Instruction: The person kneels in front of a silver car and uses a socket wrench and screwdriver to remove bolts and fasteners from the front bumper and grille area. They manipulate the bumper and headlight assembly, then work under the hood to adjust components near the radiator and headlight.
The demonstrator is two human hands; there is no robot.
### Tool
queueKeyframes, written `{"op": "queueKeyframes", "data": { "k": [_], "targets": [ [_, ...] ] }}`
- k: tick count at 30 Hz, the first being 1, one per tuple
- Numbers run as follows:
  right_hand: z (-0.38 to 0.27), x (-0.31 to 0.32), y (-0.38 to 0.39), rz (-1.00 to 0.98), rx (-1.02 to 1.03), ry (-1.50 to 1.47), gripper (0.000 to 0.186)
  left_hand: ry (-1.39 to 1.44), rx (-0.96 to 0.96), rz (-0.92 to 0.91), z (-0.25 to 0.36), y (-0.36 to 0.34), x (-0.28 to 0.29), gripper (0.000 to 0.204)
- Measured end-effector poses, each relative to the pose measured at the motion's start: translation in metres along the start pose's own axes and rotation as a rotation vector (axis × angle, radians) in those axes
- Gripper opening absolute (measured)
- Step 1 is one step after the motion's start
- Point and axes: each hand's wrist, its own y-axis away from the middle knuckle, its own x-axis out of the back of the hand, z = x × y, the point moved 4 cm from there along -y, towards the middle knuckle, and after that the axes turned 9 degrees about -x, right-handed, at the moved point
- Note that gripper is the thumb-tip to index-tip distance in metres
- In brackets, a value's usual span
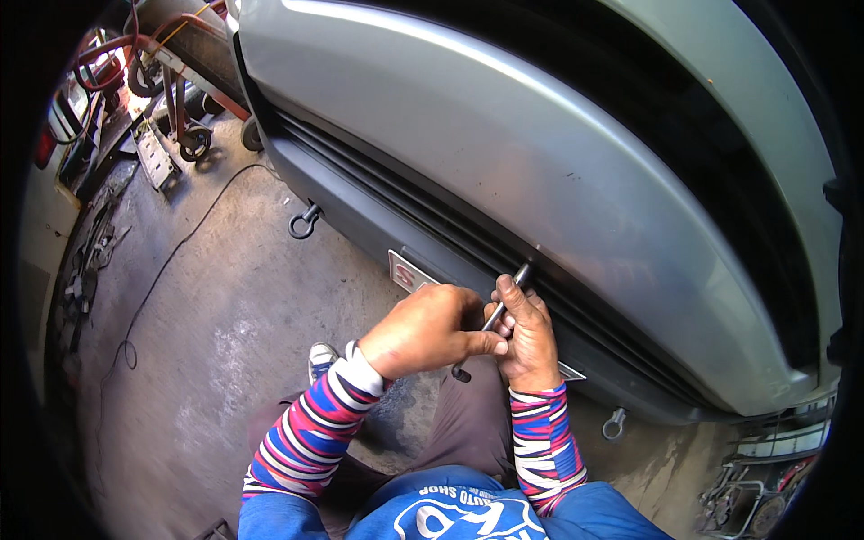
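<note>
Pinching the metal rod (494,316), left hand (427,329) and right hand (528,340) have its far end by the lower edge of the silver panel (477,144); can't really tell if it's touching. A loose pinch could let it skid and scratch that.

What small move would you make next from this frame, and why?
Probably a slight turn of the rod with the left hand, the right hand steadying it. Both hands hold it, its upper end points toward the black trim, and its lower end looks bent, perhaps giving leverage. Whether it touches the trim is unclear.
</note>
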Motion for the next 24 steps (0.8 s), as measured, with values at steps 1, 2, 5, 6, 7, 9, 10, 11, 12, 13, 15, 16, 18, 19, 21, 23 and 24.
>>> {"op": "queueKeyframes", "data": {
  "k": [1, 2, 5, 6, 7, 9, 10, 11, 12, 13, 15, 16, 18, 19, 21, 23, 24],
  "targets": [
    [0.0, 0.0, 0.001, 0.025, 0.015, 0.007, 0.038, -0.055, -0.022, 0.082, 0.003, -0.001, -0.002, 0.035],
    [0.0, 0.0, 0.002, 0.052, 0.036, 0.01, 0.038, -0.064, -0.045, 0.112, 0.003, -0.001, -0.003, 0.036],
    [-0.003, -0.003, 0.003, -0.021, 0.056, 0.015, 0.045, 0.025, -0.049, 0.077, -0.002, -0.003, -0.003, 0.035],
    [-0.004, -0.002, 0.003, -0.039, 0.055, -0.001, 0.048, 0.147, -0.026, 0.009, -0.004, -0.004, -0.004, 0.036],
    [-0.006, -0.004, 0.002, -0.118, 0.054, 0.009, 0.054, 0.269, -0.003, -0.06, -0.006, -0.006, -0.006, 0.037],
    [-0.008, -0.001, 0.003, -0.159, 0.016, -0.011, 0.051, 0.46, 0.035, -0.173, -0.009, -0.008, -0.009, 0.041],
    [-0.01, 0.0, 0.003, -0.177, 0.011, -0.008, 0.05, 0.468, 0.054, -0.196, -0.01, -0.009, -0.008, 0.04],
    [-0.01, 0.002, 0.003, -0.153, 0.014, 0.0, 0.047, 0.461, 0.058, -0.215, -0.011, -0.01, -0.007, 0.041],
    [-0.011, 0.004, 0.004, -0.139, 0.027, -0.004, 0.045, 0.46, 0.091, -0.241, -0.012, -0.01, -0.006, 0.041],
    [-0.011, 0.006, 0.004, -0.127, 0.027, 0.003, 0.043, 0.482, 0.056, -0.238, -0.011, -0.01, -0.004, 0.042],
    [-0.011, 0.006, 0.005, -0.153, 0.057, -0.032, 0.04, 0.532, 0.028, -0.255, -0.008, -0.009, 0.0, 0.045],
    [-0.012, 0.005, 0.005, -0.153, 0.081, -0.054, 0.039, 0.479, 0.002, -0.241, -0.007, -0.009, 0.003, 0.046],
    [-0.009, 0.005, 0.003, -0.095, 0.076, -0.05, 0.035, 0.347, -0.01, -0.236, -0.006, -0.009, 0.005, 0.05],
    [-0.008, 0.004, 0.001, -0.043, 0.079, -0.047, 0.034, 0.243, -0.022, -0.203, -0.006, -0.01, 0.006, 0.046],
    [-0.007, 0.004, 0.001, 0.044, 0.121, -0.011, 0.033, 0.093, -0.064, -0.105, -0.003, -0.012, 0.006, 0.042],
    [-0.008, 0.003, 0.004, 0.08, 0.127, 0.115, 0.034, 0.082, -0.06, -0.053, -0.003, -0.011, 0.006, 0.034],
    [-0.009, 0.003, 0.006, 0.109, 0.143, 0.173, 0.035, 0.101, -0.025, -0.072, -0.005, -0.011, 0.004, 0.035]
  ]
}}
